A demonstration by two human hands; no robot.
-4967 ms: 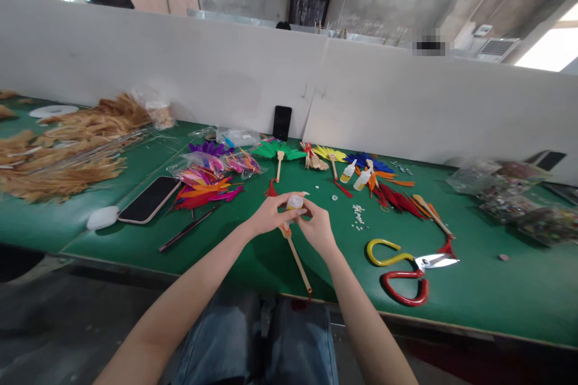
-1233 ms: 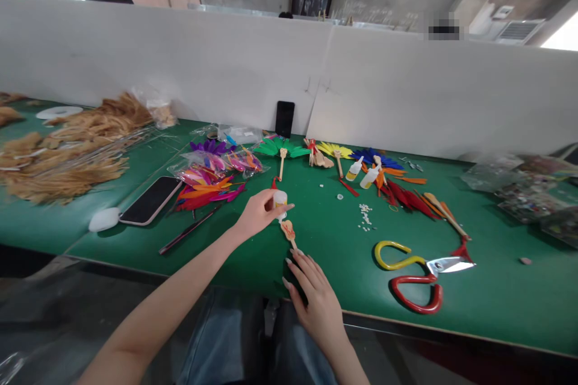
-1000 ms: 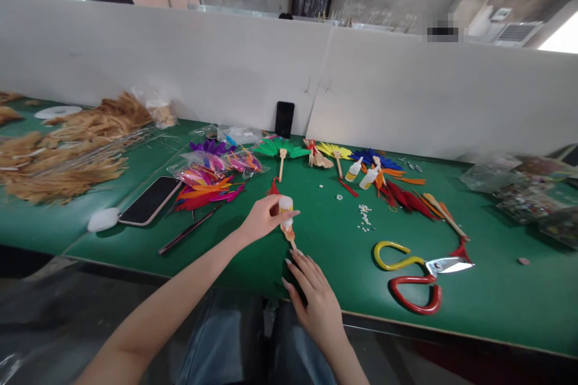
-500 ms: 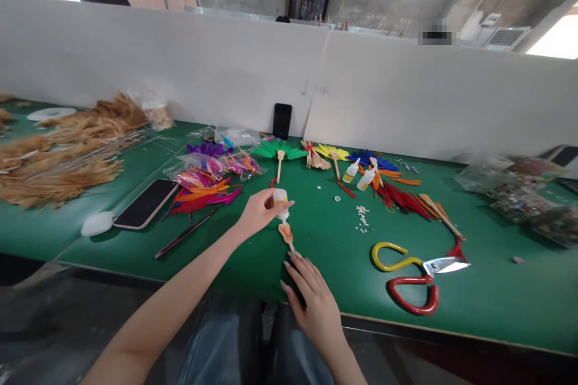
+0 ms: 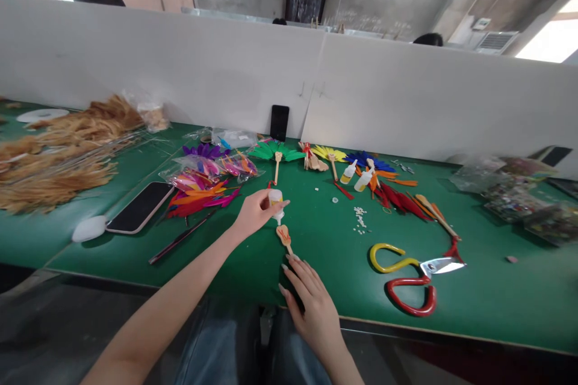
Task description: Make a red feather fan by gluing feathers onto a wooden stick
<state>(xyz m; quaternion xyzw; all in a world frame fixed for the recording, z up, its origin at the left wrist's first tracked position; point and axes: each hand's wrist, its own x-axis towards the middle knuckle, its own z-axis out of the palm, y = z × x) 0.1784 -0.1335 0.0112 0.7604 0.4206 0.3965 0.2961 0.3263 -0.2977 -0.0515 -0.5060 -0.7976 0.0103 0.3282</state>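
Note:
My left hand (image 5: 256, 212) grips a small white glue bottle (image 5: 276, 197), tipped with its nozzle down at the top edge of a small wooden piece (image 5: 283, 234) that bears orange-red marks. The wooden piece lies on the green table (image 5: 244, 277), its handle pointing toward me. My right hand (image 5: 311, 301) rests on the table with fingers spread, fingertips at the end of that handle. Whether the fingertips pinch the handle is hard to see. Farther back stand two more glue bottles (image 5: 348, 172), near feather fans in green (image 5: 277, 153), yellow (image 5: 329, 154) and blue (image 5: 368, 161).
Red-and-yellow scissors (image 5: 422, 267) lie at the right, beside small white beads (image 5: 359, 219). On the left are a phone (image 5: 141, 207), a white mouse-like object (image 5: 89, 228), a dark pen (image 5: 180, 239), bright feathers (image 5: 201, 195) and dried tan stalks (image 5: 67, 156). A white partition (image 5: 217, 66) stands behind.
The view has shifted slightly. The bottle's nozzle has moved a little to the left, off the wooden piece's face toward its top edge. My right hand has stayed by the handle.

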